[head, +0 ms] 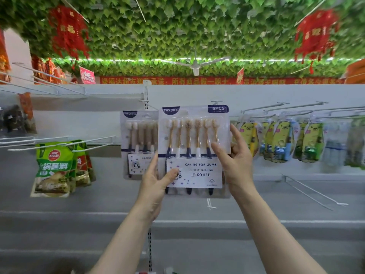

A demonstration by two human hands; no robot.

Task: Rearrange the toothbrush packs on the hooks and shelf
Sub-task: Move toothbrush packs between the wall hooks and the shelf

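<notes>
A six-piece toothbrush pack, white card with gold-handled brushes, is held up in front of the shelf's back wall. My left hand grips its lower left corner, thumb on the label. My right hand touches the pack's right edge with fingers spread, thumb lying on the front. A second identical toothbrush pack hangs on a hook just to the left, partly hidden behind the held one. Yellow children's toothbrush packs hang on hooks to the right.
Green and red sauce packets hang on hooks at the left. Bare wire hooks stick out at lower right and at the upper left. A small hook sits below the held pack. The grey shelf ledge runs below.
</notes>
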